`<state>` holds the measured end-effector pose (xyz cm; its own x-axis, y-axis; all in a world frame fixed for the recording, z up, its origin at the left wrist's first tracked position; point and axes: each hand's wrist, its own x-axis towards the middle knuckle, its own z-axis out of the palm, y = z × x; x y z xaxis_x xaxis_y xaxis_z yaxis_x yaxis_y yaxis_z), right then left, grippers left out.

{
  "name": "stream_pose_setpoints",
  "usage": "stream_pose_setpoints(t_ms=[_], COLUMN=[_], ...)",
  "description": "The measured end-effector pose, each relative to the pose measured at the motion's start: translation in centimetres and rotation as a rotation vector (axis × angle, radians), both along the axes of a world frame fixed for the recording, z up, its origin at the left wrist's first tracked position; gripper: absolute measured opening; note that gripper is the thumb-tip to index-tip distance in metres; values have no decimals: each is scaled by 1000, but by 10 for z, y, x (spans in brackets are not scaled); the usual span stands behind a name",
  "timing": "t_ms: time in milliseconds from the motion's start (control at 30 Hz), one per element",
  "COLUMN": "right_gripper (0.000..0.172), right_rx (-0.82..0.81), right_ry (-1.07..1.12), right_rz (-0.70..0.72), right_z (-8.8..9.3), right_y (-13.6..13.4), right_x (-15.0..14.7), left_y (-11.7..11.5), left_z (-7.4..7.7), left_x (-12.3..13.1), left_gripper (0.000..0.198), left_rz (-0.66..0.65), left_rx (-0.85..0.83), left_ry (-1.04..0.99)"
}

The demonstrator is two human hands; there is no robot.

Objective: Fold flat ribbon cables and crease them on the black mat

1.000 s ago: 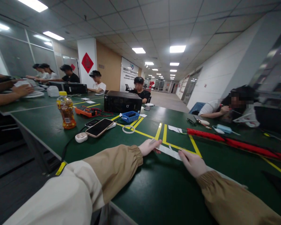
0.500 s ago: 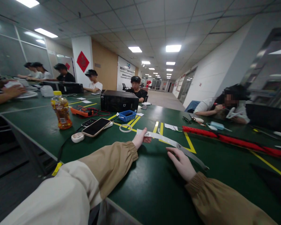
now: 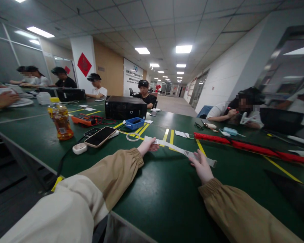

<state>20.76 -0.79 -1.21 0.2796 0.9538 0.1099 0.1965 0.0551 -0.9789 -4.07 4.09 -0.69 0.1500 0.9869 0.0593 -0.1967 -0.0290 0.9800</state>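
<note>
A long pale, shiny strip (image 3: pixel 176 147) stretches between my hands above the green table (image 3: pixel 152 189). Its left end is pinched between the thumb and fingers of my left hand (image 3: pixel 148 146). My right hand (image 3: pixel 202 166) is at the strip's right part, fingers apart and raised; whether they touch it is unclear. The strip's far right end sticks out past that hand. Just left of my left hand lies a white ring (image 3: pixel 133 136), flat on the table.
On the left are a bottle (image 3: pixel 60 119), a phone (image 3: pixel 100 136), a white case (image 3: pixel 79 148) and an orange meter (image 3: pixel 84 119). Beyond stand a blue tray (image 3: pixel 134 123) and a black box (image 3: pixel 125 108). A long red object (image 3: pixel 253 147) lies right. Several people sit around.
My right hand has moved up to the strip, with its fingers more raised. The strip's right end has risen and looks straighter. My left hand still holds its end.
</note>
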Motion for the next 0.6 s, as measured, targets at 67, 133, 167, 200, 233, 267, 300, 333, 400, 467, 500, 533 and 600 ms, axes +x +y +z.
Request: stream_pose_setpoints(t_ms=[67, 133, 167, 200, 233, 267, 300, 333, 400, 467, 500, 533, 600], right_gripper=[71, 57, 52, 49, 46, 44, 41, 39, 34, 32, 31, 30, 28], right_rx=[32, 68, 88, 107, 127, 148, 170, 193, 241, 278, 291, 303, 332], right_ry=[-89, -177, -221, -265, -314, -368, -427, -488, -599, -679, -709, -734, -775], right_rz=[30, 101, 146, 194, 239, 280, 314, 343, 380, 401, 408, 414, 421], right_z=[-2, -4, -5, -6, -7, -8, -9, -9, -10, -10, -11, -11, -12], right_y=[0, 0, -1, -2, -3, -4, -6, -7, -9, -10, -10, -9, -9], right_x=[2, 2, 2, 2, 1, 0, -1, -1, -2, -2, -2, -2, -2], left_y=[0, -2, -3, -4, -5, -6, -7, -8, -10, -11, -11, -11, -11], left_z=[-1, -1, 0, 0, 1, 2, 2, 3, 4, 3, 3, 3, 2], left_x=[1, 1, 1, 1, 1, 1, 1, 1, 2, 3, 3, 4, 4], left_gripper=[30, 36, 41, 45, 47, 48, 48, 48, 49, 48, 46, 42, 35], left_rz=[5, 15, 19, 19, 15, 8, -3, -16, -38, -52, -56, -60, -75], left_rx=[0, 11, 21, 32, 42, 50, 55, 62, 82, 110, 124, 136, 147], left_ry=[27, 48, 56, 63, 69, 74, 80, 85, 93, 94, 92, 91, 93])
